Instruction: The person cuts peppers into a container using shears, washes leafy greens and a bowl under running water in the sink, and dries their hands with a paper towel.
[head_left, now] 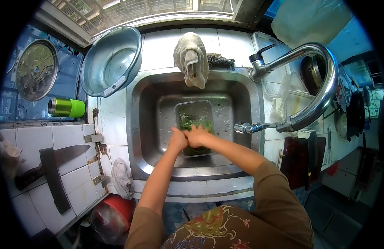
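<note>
In the metal sink (pixel 165 155) stands a clear rectangular container (pixel 193 102) with water and green leafy vegetables (pixel 196 117) in it. My left hand (pixel 178 139) is at the container's left side, its fingers pointing down and mostly hidden. My right hand (pixel 198 136) lies over the greens with its fingers apart, touching them, and it meets my left hand. Whether either hand grips any leaves cannot be made out. The chrome faucet (pixel 332 83) curves round from the right, its spout end inside the sink's right edge.
A blue-grey basin (pixel 113 62) sits at the back left. A cloth (pixel 192 54) hangs over the sink's back edge. Knives (pixel 55 166) are on the left tiles; a green cup (pixel 66 108) lies above them. A dark cutting board (pixel 297 162) and clear plastic containers (pixel 293 99) are at the right.
</note>
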A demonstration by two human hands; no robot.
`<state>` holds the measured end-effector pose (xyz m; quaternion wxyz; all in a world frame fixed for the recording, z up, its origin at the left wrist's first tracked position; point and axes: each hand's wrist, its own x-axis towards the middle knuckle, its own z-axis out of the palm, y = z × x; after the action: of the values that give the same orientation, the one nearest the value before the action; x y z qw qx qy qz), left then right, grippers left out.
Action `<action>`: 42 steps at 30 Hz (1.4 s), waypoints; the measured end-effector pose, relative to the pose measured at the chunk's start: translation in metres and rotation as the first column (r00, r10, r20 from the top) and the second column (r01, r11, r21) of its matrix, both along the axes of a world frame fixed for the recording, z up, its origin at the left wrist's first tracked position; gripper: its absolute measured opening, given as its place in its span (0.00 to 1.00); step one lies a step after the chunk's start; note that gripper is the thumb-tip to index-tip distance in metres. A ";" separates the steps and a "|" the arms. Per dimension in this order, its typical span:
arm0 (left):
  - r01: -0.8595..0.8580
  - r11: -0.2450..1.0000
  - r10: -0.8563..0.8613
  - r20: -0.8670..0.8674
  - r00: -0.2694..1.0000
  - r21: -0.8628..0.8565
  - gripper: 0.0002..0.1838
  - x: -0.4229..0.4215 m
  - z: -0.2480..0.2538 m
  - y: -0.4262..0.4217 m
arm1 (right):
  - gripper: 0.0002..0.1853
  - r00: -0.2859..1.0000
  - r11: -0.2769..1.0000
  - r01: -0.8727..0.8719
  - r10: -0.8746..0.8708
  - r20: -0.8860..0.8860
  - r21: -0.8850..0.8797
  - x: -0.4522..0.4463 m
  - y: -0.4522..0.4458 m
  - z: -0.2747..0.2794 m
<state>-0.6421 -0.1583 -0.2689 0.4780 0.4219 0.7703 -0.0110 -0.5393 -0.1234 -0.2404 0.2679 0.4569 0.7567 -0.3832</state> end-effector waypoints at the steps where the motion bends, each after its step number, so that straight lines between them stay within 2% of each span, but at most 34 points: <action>1: -0.016 1.000 0.016 -0.003 1.000 -0.014 0.37 0.001 0.001 0.001 | 0.26 1.000 0.999 0.000 -0.001 0.005 0.050 -0.001 0.007 0.002; 2: -0.031 0.999 0.031 -0.005 1.000 -0.027 0.37 0.001 0.001 0.002 | 0.24 0.994 0.992 0.100 -0.095 -0.059 0.073 -0.004 0.015 -0.002; 3: -0.030 0.999 0.030 -0.005 1.000 -0.030 0.37 0.001 0.000 0.002 | 0.24 0.994 0.993 0.100 -0.096 -0.059 0.070 -0.007 0.023 -0.006; 5: -0.020 0.998 0.019 -0.013 1.000 -0.055 0.36 0.001 -0.004 0.002 | 0.23 0.979 0.960 0.183 -0.159 -0.127 0.209 -0.012 0.034 -0.016; 9: 0.012 0.999 -0.013 -0.029 0.999 -0.050 0.34 -0.001 -0.009 0.002 | 0.24 0.985 0.953 0.154 -0.126 -0.122 0.261 -0.016 0.036 -0.044; 11: -0.017 0.997 0.015 -0.016 1.000 -0.071 0.33 -0.001 -0.012 0.001 | 0.26 0.990 0.981 0.132 -0.137 0.033 0.140 -0.013 0.037 -0.052; 15: -0.030 0.997 0.030 -0.007 1.000 -0.077 0.32 0.001 -0.003 0.002 | 0.26 0.981 0.981 0.176 -0.182 0.067 0.078 -0.013 0.022 -0.060; 17: -0.025 0.997 0.024 -0.005 1.000 -0.078 0.32 0.001 0.000 0.003 | 0.26 0.962 0.965 0.259 -0.261 0.084 0.034 -0.013 0.016 -0.056; 21: -0.021 0.997 0.021 0.000 1.000 -0.069 0.32 0.000 -0.004 0.002 | 0.26 0.960 0.963 0.265 -0.268 0.087 0.038 -0.011 0.008 -0.059; 23: -0.011 0.998 0.010 -0.017 1.000 -0.064 0.33 0.001 -0.004 0.003 | 0.26 0.967 0.969 0.245 -0.242 0.076 -0.038 -0.008 0.006 -0.059; 35: -0.054 0.998 0.054 -0.009 0.999 -0.023 0.35 0.003 -0.003 0.000 | 0.25 0.976 0.977 0.213 -0.213 0.049 0.007 0.000 -0.016 -0.058; 42: -0.030 0.999 0.029 -0.029 0.999 -0.024 0.37 0.004 0.001 0.001 | 0.26 0.968 0.968 0.249 -0.248 0.021 -0.040 0.001 -0.017 -0.053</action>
<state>-0.6385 -0.1571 -0.2682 0.4723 0.4045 0.7829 -0.0193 -0.5387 -0.1404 -0.2936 0.2332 0.5453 0.6831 -0.4262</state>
